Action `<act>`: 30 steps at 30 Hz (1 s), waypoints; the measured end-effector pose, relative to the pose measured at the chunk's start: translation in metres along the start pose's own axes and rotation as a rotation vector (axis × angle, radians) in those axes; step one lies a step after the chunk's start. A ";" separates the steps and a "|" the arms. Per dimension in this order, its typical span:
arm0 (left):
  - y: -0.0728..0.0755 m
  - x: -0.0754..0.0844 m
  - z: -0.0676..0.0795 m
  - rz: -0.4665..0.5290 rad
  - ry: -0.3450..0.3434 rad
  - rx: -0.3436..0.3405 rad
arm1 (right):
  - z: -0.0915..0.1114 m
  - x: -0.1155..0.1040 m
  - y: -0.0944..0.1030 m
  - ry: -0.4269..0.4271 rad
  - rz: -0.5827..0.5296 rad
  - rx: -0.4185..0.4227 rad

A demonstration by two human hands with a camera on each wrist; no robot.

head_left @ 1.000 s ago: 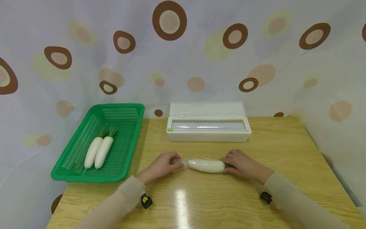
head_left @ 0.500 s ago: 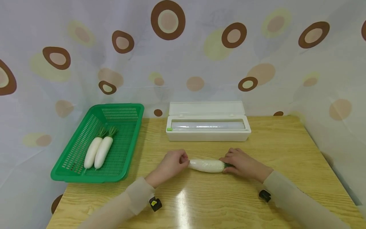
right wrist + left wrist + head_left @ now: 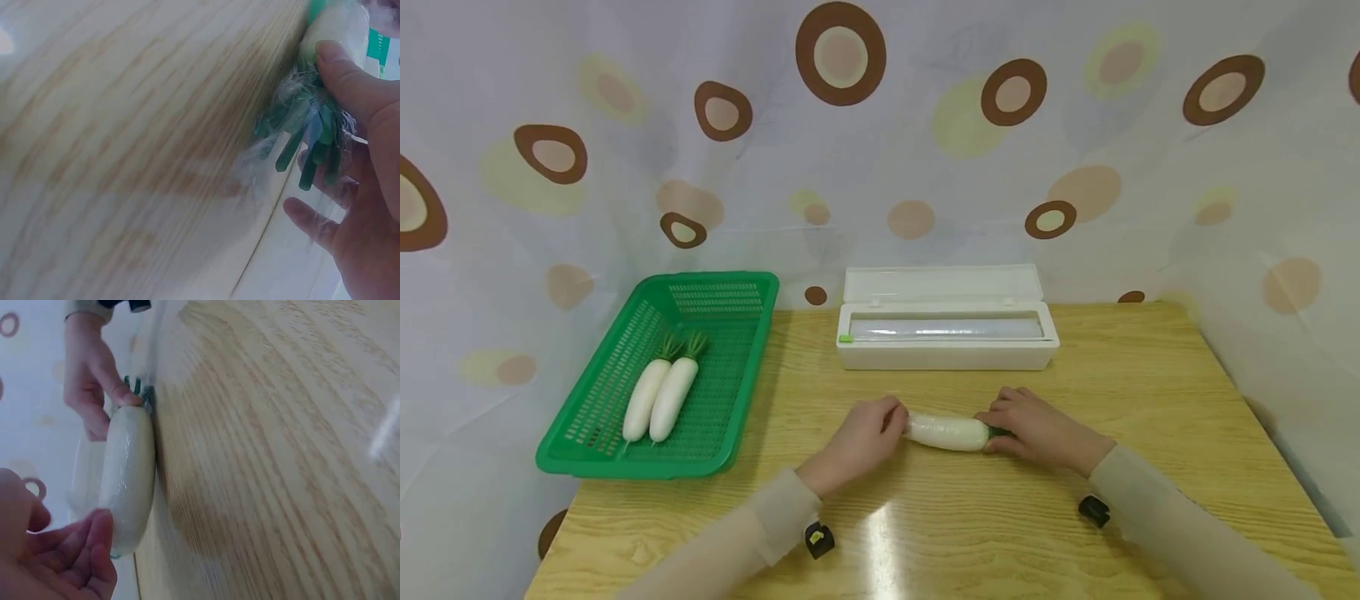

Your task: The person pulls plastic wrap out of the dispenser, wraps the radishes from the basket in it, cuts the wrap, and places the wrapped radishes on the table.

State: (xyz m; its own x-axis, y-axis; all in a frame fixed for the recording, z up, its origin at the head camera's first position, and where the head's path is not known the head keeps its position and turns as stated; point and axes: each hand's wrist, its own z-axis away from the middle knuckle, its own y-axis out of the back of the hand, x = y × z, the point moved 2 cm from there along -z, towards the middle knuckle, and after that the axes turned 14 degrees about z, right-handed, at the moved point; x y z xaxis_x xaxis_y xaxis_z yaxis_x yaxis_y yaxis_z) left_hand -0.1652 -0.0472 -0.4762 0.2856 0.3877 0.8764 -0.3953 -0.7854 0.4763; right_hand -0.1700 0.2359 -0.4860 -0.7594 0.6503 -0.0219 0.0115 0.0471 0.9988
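A white radish point(image 3: 949, 432) in clear plastic film lies crosswise on the wooden table, leaf end right. My right hand point(image 3: 1037, 429) grips its leafy end, thumb pressed on the near side. Green cut stalks point(image 3: 312, 140) under crumpled film stick out past that thumb in the right wrist view. My left hand point(image 3: 865, 437) is at the tapered end, its curled fingers against the tip. In the left wrist view, these fingertips point(image 3: 100, 528) touch the lower end of the radish; the film's tail is hidden there.
Behind the radish stands a white cling film box point(image 3: 947, 357), lid raised, with a film roll point(image 3: 947, 330) inside. A green basket point(image 3: 747, 392) at the left holds two unwrapped radishes point(image 3: 672, 400). A patterned curtain point(image 3: 917, 167) borders the table point(image 3: 1150, 383) behind and at the sides.
My left hand has moved right from the stretched film tail to the radish's tip, and the tail no longer shows. My right hand keeps its grip almost unmoved.
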 end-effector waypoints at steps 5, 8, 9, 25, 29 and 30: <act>0.006 -0.008 -0.002 0.020 -0.044 -0.010 | 0.000 0.001 0.000 0.004 -0.008 0.005; 0.005 -0.009 -0.002 -0.001 -0.060 -0.004 | 0.000 0.002 -0.002 0.004 -0.016 0.002; 0.004 -0.010 -0.002 -0.005 -0.060 0.003 | 0.000 0.002 -0.002 0.003 -0.018 0.001; -0.001 -0.023 0.001 -0.171 -0.213 -0.088 | -0.003 0.007 -0.001 -0.019 -0.103 -0.027; 0.001 -0.027 -0.002 -0.089 -0.120 -0.149 | -0.004 0.009 -0.002 -0.016 -0.101 -0.034; 0.002 -0.028 -0.003 -0.054 -0.092 -0.154 | -0.005 0.008 -0.002 -0.014 -0.102 -0.032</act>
State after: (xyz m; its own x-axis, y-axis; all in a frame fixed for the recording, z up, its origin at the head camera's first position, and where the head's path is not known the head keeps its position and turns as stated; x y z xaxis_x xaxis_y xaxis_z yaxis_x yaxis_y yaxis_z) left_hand -0.1765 -0.0583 -0.4996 0.3858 0.3759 0.8425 -0.5042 -0.6789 0.5338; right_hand -0.1796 0.2377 -0.4879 -0.7466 0.6536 -0.1243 -0.0867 0.0896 0.9922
